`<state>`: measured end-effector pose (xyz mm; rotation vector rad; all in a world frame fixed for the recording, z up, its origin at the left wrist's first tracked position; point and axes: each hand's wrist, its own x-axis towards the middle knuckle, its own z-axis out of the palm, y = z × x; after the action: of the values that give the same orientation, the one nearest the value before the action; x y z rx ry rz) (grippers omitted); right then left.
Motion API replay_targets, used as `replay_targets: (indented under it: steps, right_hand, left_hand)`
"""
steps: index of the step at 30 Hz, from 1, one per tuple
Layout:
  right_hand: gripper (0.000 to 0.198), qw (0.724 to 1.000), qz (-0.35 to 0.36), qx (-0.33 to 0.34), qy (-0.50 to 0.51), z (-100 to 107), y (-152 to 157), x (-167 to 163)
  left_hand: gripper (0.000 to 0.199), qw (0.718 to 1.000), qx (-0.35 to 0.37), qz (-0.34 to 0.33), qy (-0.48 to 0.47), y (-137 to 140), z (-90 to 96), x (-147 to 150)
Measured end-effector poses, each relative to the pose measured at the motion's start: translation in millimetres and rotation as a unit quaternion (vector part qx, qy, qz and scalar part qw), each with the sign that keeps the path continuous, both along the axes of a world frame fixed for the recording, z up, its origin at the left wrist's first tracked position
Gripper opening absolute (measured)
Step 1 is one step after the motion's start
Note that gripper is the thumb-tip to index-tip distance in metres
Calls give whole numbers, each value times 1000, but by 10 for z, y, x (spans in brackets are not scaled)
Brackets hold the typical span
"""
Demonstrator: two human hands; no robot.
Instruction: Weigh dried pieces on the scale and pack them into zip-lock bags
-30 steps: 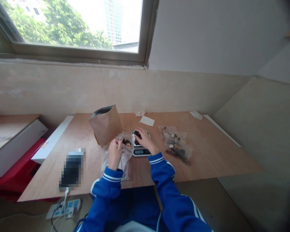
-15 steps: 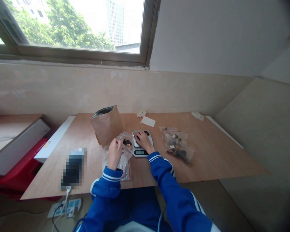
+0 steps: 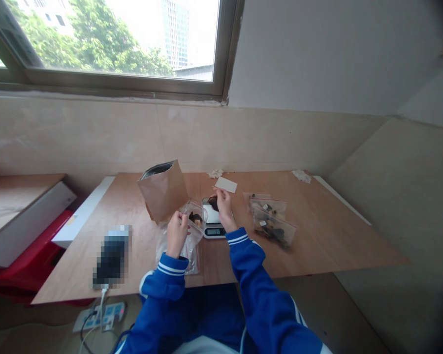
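My left hand [image 3: 177, 233] is closed on the edge of a clear zip bag [image 3: 198, 227], which holds dark and pale dried pieces. Just right of that bag lies a small kitchen scale [image 3: 211, 215] with a lit display [image 3: 215, 231]. Above the scale's plate, my right hand [image 3: 224, 204] pinches a dark brown dried piece [image 3: 213, 202]; its exact kind is too small to tell. Under my left hand lie more clear zip bags [image 3: 192, 255] with red seals.
A brown paper bag [image 3: 164, 194] stands open behind my left hand. Filled zip bags [image 3: 275, 228] lie right of the scale. A white card [image 3: 226, 185] is at the back. A pixelated phone-like object [image 3: 112, 258], with a cable, rests at the left.
My right hand has lifted from the scale's plate and moved slightly away from me, now with a dark dried piece in its fingers. My left hand has barely moved.
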<state>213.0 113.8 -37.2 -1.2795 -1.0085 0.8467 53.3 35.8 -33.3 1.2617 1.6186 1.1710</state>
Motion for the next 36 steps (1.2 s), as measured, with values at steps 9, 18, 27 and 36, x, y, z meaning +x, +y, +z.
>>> replay_targets:
  steps: [9,18,27,36]
  right_hand:
    - [36,983,148,-37,-99,265,-204,-314]
    - [26,963,209,-57,-158,178,-217,-332]
    - [29,900,348,-3,-263,364,-311,-192]
    - [30,927,109,63,-353,-38,-20,341]
  left_hand:
    - [21,999,50,-16,13,-29,-78,93]
    - [18,992,5,-8,-125,18,-188,106]
    - [25,991,86,-10,-100,-29,-142,102]
    - [31,981,131,20,-143,-45,-117,55]
